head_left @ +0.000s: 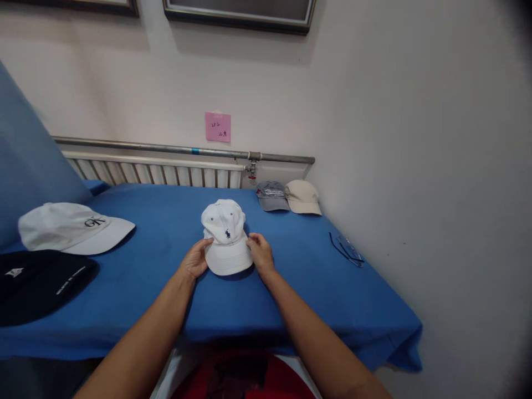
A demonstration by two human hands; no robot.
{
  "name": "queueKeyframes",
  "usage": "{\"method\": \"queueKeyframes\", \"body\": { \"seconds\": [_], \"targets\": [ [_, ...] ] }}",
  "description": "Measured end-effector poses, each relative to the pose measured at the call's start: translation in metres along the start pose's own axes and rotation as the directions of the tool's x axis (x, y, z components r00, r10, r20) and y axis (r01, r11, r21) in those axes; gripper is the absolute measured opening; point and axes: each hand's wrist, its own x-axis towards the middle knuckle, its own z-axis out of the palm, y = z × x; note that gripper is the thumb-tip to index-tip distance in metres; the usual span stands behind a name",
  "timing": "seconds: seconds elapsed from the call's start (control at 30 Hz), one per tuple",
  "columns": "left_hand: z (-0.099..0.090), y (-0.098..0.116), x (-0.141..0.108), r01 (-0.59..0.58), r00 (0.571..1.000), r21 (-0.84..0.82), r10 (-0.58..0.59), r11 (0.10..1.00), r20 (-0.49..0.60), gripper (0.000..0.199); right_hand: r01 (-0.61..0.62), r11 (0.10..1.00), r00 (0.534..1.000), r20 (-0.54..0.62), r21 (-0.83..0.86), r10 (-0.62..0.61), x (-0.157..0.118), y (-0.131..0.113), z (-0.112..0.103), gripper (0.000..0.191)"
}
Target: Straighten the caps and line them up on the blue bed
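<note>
A white baseball cap (pixel 224 221) with a small dark horse-and-rider emblem sits on the blue cloth, its brim pointing toward me. My left hand (pixel 198 257) grips the cap's left side where brim and crown meet, thumb on top. On the opposite side, my right hand (pixel 261 252) holds the brim's edge between thumb and fingers. Both hands are closed on the cap; the fingertips underneath are hidden.
Blue cloth (pixel 158 299) covers the table. At left lie a white cap with black letters (pixel 62 227) and a black cap (pixel 37 285). Grey (pixel 272 197) and beige caps (pixel 303 197) sit at the back right, eyeglasses (pixel 347 250) nearer. A radiator (pixel 166 172) lines the wall.
</note>
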Motion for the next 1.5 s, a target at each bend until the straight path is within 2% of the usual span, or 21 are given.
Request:
{"method": "queueKeyframes", "body": {
  "seconds": [0.1,0.17,0.23,0.3,0.33,0.4,0.57,0.77,1.03,1.27,1.37,1.5],
  "targets": [
    [0.001,0.0,0.0,0.016,1.0,0.014,-0.016,1.0,-0.007,0.021,0.161,0.98,0.987,0.032,-0.12,-0.158,-0.015,-0.01,-0.002,0.032],
    [0.002,-0.001,0.0,0.02,1.0,0.025,-0.02,0.999,-0.007,0.023,0.315,0.92,0.948,0.12,-0.235,-0.294,-0.026,-0.017,-0.003,0.036],
    [0.003,-0.001,-0.001,0.017,1.0,0.037,-0.017,0.999,-0.001,0.024,0.518,0.735,0.855,0.25,-0.438,-0.454,-0.035,-0.02,-0.003,0.039],
    [0.004,-0.002,-0.003,0.012,1.0,0.052,-0.012,0.999,0.012,0.026,0.62,0.527,0.775,0.348,-0.581,-0.528,-0.041,-0.021,-0.001,0.041],
    [0.004,-0.002,-0.004,0.008,1.0,0.059,-0.009,0.998,0.021,0.026,0.631,0.47,0.76,0.368,-0.617,-0.536,-0.042,-0.021,0.0,0.041],
    [0.005,-0.002,-0.006,0.001,0.999,0.07,-0.003,0.998,0.037,0.025,0.63,0.415,0.753,0.384,-0.656,-0.535,-0.042,-0.021,0.001,0.039],
    [0.007,-0.002,-0.007,-0.014,0.999,0.073,0.01,0.997,0.049,0.025,0.632,0.383,0.744,0.387,-0.674,-0.545,-0.041,-0.02,0.001,0.032],
    [0.005,-0.003,-0.006,-0.004,0.999,0.083,0.0,0.997,0.042,0.026,0.661,0.39,0.714,0.377,-0.641,-0.59,-0.042,-0.019,0.0,0.029],
    [0.004,-0.002,-0.006,0.004,0.999,0.084,-0.008,0.996,0.05,0.025,0.644,0.405,0.739,0.389,-0.649,-0.55,-0.042,-0.02,0.001,0.031],
    [0.001,0.0,-0.004,0.012,0.999,0.061,-0.014,0.998,0.043,0.039,0.613,0.457,0.766,0.342,-0.644,-0.545,-0.04,-0.018,0.0,0.022],
    [0.002,0.0,-0.005,0.01,0.999,0.053,-0.013,0.999,0.045,0.038,0.618,0.458,0.76,0.334,-0.639,-0.558,-0.04,-0.018,-0.001,0.023],
    [0.004,0.001,-0.008,0.012,0.999,0.052,-0.015,0.999,0.049,0.031,0.656,0.426,0.736,0.403,-0.623,-0.544,-0.043,-0.02,-0.001,0.029]
  ]
}}
